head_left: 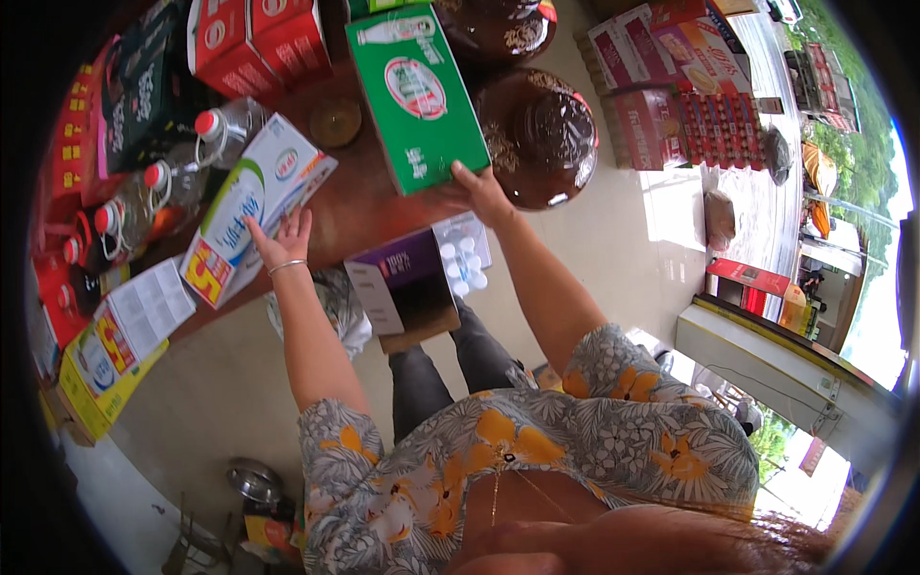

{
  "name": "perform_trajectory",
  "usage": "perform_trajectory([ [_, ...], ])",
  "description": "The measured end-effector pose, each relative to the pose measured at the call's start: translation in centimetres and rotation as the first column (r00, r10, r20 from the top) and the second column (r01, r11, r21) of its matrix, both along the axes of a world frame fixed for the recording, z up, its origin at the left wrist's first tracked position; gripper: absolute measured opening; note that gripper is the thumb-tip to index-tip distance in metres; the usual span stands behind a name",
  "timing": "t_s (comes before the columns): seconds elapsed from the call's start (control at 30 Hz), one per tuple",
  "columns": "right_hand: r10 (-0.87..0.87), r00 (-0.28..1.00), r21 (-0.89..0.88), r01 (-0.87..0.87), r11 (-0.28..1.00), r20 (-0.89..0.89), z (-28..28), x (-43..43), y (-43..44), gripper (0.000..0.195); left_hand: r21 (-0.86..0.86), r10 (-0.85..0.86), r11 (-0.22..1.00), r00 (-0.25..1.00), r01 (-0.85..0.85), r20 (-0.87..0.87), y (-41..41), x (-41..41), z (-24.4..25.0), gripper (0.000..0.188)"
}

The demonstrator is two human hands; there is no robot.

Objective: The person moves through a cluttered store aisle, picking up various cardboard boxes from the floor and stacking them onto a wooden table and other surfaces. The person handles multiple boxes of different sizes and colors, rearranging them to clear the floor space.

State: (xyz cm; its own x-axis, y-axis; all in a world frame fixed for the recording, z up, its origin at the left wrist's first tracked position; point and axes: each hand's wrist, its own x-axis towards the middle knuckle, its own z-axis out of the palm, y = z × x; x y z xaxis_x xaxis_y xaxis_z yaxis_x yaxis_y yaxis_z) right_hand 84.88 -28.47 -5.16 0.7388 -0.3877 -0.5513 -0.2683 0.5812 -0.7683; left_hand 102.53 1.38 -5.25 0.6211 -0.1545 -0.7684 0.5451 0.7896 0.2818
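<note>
My right hand (481,190) grips the near right corner of a green cardboard carton (424,108) with a bottle picture, thumb on its top face. My left hand (280,241) has its fingers spread beside a white, blue and green milk carton (251,194). Its thumb overlaps the carton's printed face; whether it presses on it I cannot tell. Both cartons are at the reddish-brown table (345,208). An open purple and white box (395,287) stands below the table's near edge, its inside dark. White-capped bottles (462,266) in wrap sit to its right.
Brown glazed jars (535,144) stand close right of the green carton. Clear jugs with red caps (162,176) line the left, near red boxes (259,43). Another milk carton (144,323) lies at the table's left end. Stacked cartons (668,72) stand on the floor at right.
</note>
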Motion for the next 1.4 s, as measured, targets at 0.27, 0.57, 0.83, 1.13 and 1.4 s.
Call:
perform_trajectory([
  [0.27,0.315,0.803,0.095,-0.311,0.946,-0.506,-1.7,-8.2,5.3,0.082,0.562,-0.439,0.613,0.831,0.555,-0.341,9.2,-18.1,-9.1,0.049],
  [0.57,0.345,0.407,-0.264,-0.882,0.391,-0.846,-6.4,-10.5,13.7,0.053,0.316,-0.701,0.521,0.609,0.793,-0.371,9.7,-24.7,-13.5,0.089],
  [0.83,0.315,0.291,-0.2,-0.936,0.291,-0.904,-6.1,-10.7,13.3,0.026,0.796,-0.731,-0.57,0.318,0.203,-0.604,0.1,-24.2,-6.6,0.1],
  [1.13,0.564,0.235,-0.23,-0.97,0.081,-0.792,-7.2,-12.2,9.5,0.021,0.838,-0.834,-0.425,0.211,0.343,-0.51,8.2,-22.4,-6.4,0.029],
  [1.4,0.666,0.408,-0.206,-0.909,0.363,-0.625,0.8,-13.1,7.9,0.014,0.966,-0.944,-0.068,0.298,0.25,-0.143,10.4,-21.1,3.1,0.017],
])
